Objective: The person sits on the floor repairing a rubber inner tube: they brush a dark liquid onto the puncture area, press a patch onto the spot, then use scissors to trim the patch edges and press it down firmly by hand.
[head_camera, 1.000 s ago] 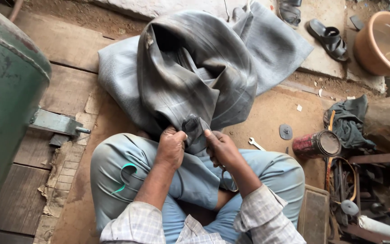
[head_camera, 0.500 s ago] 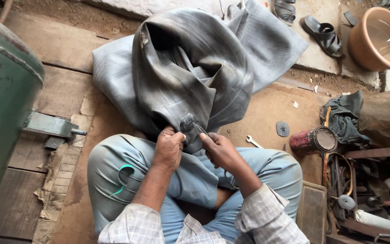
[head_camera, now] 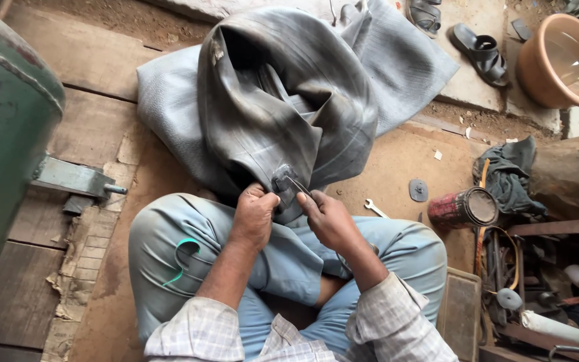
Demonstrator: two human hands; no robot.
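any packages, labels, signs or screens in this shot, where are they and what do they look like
Tin can: lying on its side on the floor, to the right of the right hand; round, with a worn red wrapper and a dull metal end.
No signs or screens in view.

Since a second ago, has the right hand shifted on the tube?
Cannot tell: the right hand stays at the patch on the inner tube; the camera moved.
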